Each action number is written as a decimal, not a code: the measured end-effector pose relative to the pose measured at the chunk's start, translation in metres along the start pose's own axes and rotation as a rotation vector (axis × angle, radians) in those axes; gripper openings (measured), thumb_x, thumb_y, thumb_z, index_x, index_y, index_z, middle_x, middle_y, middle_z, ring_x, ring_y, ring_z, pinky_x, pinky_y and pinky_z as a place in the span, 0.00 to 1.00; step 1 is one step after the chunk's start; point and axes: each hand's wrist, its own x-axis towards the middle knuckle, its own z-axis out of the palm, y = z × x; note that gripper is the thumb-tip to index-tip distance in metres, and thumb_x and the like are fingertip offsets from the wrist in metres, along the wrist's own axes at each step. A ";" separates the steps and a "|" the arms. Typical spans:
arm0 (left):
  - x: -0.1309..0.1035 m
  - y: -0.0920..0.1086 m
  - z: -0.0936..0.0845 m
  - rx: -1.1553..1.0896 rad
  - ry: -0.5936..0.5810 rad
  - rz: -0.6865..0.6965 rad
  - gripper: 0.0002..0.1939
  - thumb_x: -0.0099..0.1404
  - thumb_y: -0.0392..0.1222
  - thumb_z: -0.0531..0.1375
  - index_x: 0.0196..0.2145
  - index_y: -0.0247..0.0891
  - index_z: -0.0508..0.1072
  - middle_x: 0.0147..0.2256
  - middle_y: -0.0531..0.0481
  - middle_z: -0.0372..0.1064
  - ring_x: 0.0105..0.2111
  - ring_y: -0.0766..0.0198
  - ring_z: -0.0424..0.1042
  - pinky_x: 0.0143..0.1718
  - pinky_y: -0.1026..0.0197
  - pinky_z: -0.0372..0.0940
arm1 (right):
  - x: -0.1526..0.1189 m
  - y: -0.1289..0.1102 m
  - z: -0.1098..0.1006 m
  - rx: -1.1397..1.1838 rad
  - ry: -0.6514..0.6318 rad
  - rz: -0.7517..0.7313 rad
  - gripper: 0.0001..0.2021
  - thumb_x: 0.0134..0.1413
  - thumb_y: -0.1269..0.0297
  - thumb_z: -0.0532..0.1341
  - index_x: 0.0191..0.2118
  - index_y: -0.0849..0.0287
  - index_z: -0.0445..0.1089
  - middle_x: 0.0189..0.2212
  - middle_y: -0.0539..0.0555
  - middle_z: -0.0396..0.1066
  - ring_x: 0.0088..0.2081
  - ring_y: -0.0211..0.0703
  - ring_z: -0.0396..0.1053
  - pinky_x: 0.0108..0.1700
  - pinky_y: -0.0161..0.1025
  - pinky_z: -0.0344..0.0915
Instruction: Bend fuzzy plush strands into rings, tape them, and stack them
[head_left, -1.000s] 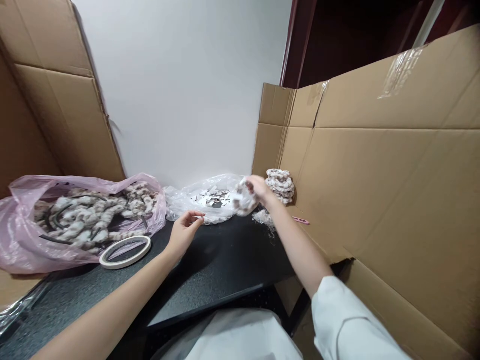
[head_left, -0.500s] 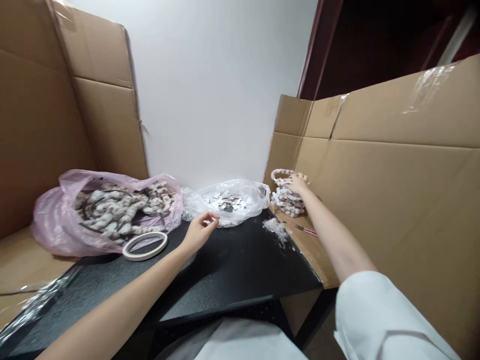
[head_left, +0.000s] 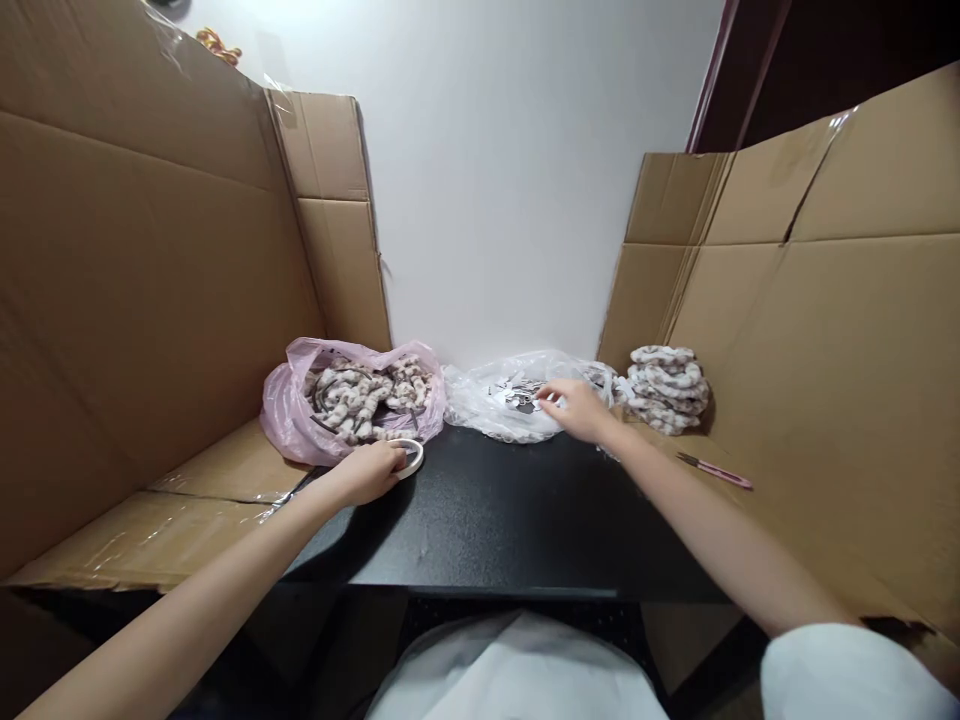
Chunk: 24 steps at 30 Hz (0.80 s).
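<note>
My left hand is closed on the near-left side of a roll of white tape, in front of a pink plastic bag. That bag lies open and is full of fluffy spotted white-and-brown strips. My right hand hovers at the right side of a clear plastic bag. Its fingers are bent and a little apart, and nothing shows between them. Small flat silvery-white pieces lie in the clear bag just left of the fingertips.
A stack of fluffy spotted rings stands at the right, against the cardboard wall. Pink thread snips lie on cardboard in front of it. Another cardboard wall rises at the left of the black table.
My right hand has left the fluffy ring stack and moved left to the clear bag. My left hand has moved to the tape roll and taken hold of it. The view has turned left.
</note>
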 end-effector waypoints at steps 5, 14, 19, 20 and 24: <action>-0.004 0.030 0.016 0.101 -0.224 0.148 0.06 0.49 0.36 0.66 0.23 0.41 0.70 0.23 0.52 0.66 0.24 0.62 0.60 0.26 0.66 0.52 | -0.025 -0.044 0.072 0.281 -0.018 -0.190 0.11 0.51 0.64 0.63 0.43 0.54 0.71 0.41 0.56 0.73 0.44 0.49 0.68 0.48 0.48 0.62; 0.045 0.045 0.116 0.042 -0.167 0.365 0.04 0.59 0.38 0.59 0.32 0.40 0.65 0.28 0.52 0.63 0.28 0.61 0.59 0.32 0.63 0.52 | -0.029 -0.016 0.099 0.521 0.387 0.052 0.21 0.49 0.61 0.64 0.50 0.51 0.62 0.50 0.57 0.63 0.46 0.47 0.67 0.46 0.44 0.65; 0.044 0.013 0.138 0.204 0.020 0.386 0.07 0.60 0.35 0.57 0.35 0.42 0.60 0.25 0.54 0.58 0.24 0.61 0.58 0.30 0.63 0.50 | -0.037 -0.014 0.101 0.363 0.463 -0.045 0.16 0.50 0.63 0.64 0.46 0.53 0.64 0.47 0.58 0.64 0.53 0.51 0.62 0.54 0.49 0.61; 0.042 0.010 0.137 0.240 0.028 0.397 0.07 0.60 0.35 0.56 0.35 0.42 0.60 0.26 0.53 0.59 0.24 0.61 0.59 0.31 0.62 0.50 | -0.038 -0.017 0.101 0.345 0.469 -0.063 0.15 0.50 0.62 0.64 0.45 0.53 0.65 0.46 0.58 0.64 0.53 0.51 0.62 0.55 0.49 0.60; 0.037 0.006 0.136 0.344 0.030 0.432 0.05 0.63 0.37 0.54 0.37 0.42 0.60 0.29 0.50 0.62 0.26 0.60 0.62 0.32 0.62 0.53 | -0.040 -0.026 0.102 0.289 0.499 -0.060 0.11 0.50 0.62 0.65 0.40 0.54 0.67 0.42 0.57 0.68 0.49 0.51 0.65 0.54 0.48 0.60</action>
